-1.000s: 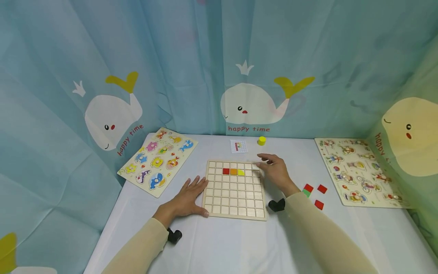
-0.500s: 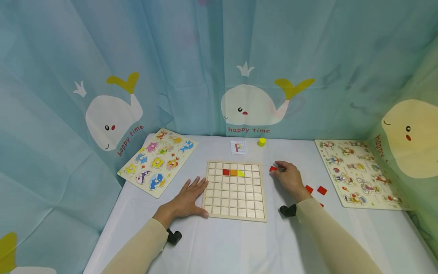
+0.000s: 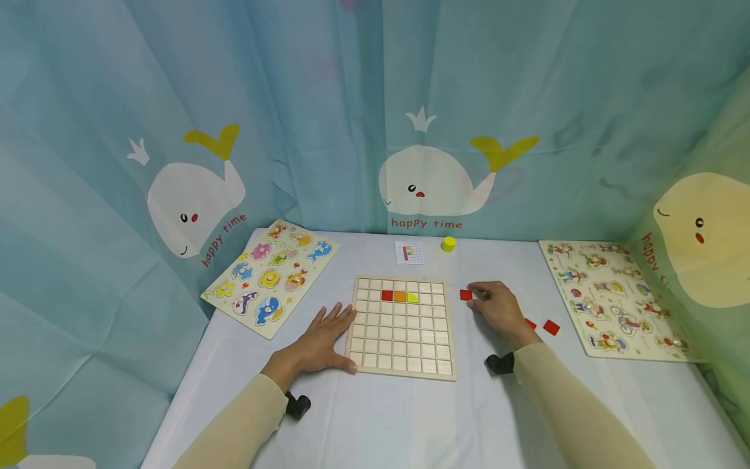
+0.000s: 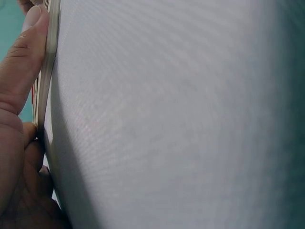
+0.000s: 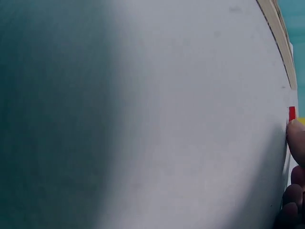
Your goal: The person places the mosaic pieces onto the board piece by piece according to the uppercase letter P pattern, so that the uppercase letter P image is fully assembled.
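Note:
In the head view a wooden grid board (image 3: 401,332) lies on the table, with a red tile (image 3: 387,296), an orange tile (image 3: 400,296) and a yellow tile (image 3: 413,298) side by side near its far edge. My left hand (image 3: 316,342) rests with fingers spread against the board's left edge; its thumb lies along the edge in the left wrist view. Right of the board, my right hand (image 3: 497,309) pinches another red tile (image 3: 465,295) between thumb and forefinger, close to the table. The right wrist view shows the thumb (image 5: 296,136) against that tile's red edge.
More red tiles (image 3: 551,327) lie beyond the right wrist, one partly covered. A small printed grid card (image 3: 408,253) and a yellow cylinder (image 3: 448,244) stand behind the board. Picture puzzle boards lie at left (image 3: 269,277) and right (image 3: 615,299). A whale-print curtain (image 3: 328,117) surrounds the table.
My right hand has moved right, away from the board's far right corner. A red tile came into sight at its fingertips, then shifted slightly nearer and turned. The left hand has stayed still.

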`<state>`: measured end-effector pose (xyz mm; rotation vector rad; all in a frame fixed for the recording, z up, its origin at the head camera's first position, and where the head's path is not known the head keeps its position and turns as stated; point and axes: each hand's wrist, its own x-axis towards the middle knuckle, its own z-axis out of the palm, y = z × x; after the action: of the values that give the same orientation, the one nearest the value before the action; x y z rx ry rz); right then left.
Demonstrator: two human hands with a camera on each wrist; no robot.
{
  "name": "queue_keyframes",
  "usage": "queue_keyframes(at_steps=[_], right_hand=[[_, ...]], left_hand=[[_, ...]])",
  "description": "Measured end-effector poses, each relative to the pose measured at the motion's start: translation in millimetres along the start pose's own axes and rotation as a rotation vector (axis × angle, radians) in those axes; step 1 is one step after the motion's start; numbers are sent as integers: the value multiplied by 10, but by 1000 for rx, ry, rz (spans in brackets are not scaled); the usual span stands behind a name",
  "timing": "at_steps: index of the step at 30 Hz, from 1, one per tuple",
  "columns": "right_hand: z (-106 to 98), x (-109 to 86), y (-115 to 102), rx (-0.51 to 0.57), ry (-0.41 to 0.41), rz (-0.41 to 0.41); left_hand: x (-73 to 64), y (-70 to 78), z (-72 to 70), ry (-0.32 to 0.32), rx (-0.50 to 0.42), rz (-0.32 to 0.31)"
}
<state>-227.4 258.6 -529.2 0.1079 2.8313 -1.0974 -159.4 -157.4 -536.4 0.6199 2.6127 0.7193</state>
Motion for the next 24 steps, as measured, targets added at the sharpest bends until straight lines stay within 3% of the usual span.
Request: queue_keyframes(at_steps=[19,24], right_hand=[[-32,-12,-25,95,34,-16],[-39,-16,-49,118,69,23]], left_hand=[[-2,8,-7,2,-2,-3],[1,0,-1,-3,-4,-4]])
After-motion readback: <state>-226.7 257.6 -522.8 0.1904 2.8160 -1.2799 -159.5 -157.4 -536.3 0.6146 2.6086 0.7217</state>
